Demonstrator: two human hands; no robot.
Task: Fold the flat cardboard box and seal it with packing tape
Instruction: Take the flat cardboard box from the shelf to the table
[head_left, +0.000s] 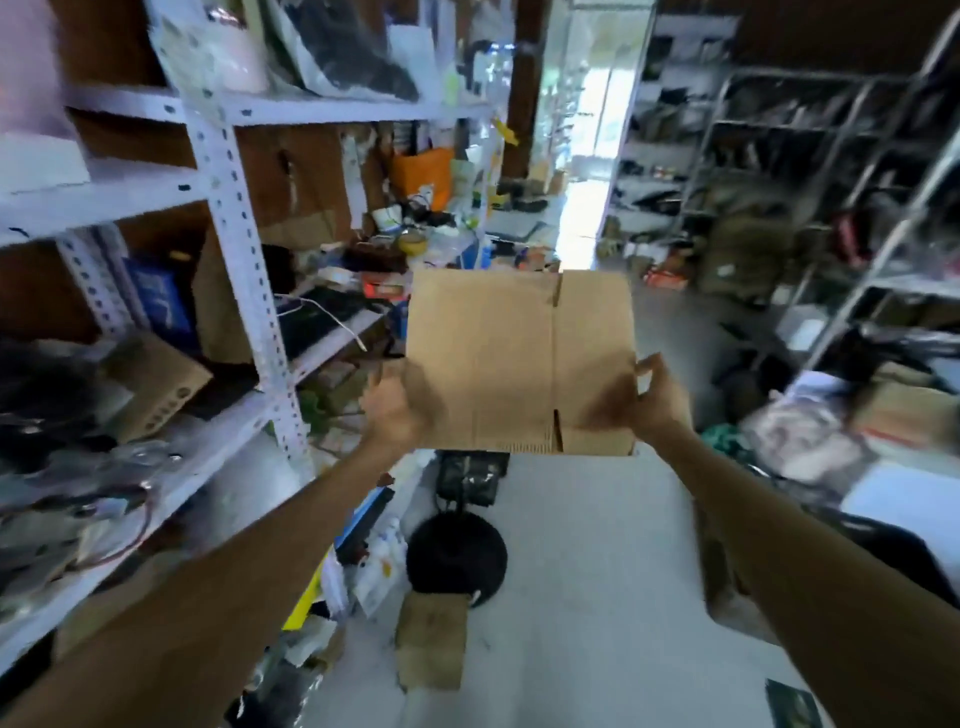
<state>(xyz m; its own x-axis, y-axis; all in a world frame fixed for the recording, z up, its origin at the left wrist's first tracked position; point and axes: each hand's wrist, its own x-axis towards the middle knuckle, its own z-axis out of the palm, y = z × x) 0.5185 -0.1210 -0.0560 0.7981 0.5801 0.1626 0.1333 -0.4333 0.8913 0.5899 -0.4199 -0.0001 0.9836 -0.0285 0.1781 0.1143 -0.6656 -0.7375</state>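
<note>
A flat brown cardboard box (519, 358) is held up in front of me at arm's length, its creases and flap slots showing. My left hand (395, 410) grips its lower left edge, fingers hidden behind the board. My right hand (657, 397) grips the lower right edge with the thumb on the front face. The box is unfolded and flat. I see no packing tape that I can tell for sure; a pale roll-like thing (335, 275) lies on the shelf behind.
White metal shelving (234, 218) full of bags, boxes and cables runs along the left. Grey racks (831, 156) stand on the right. Below the box lie a black round object (457, 553) and a small cardboard piece (431, 639) on the pale floor.
</note>
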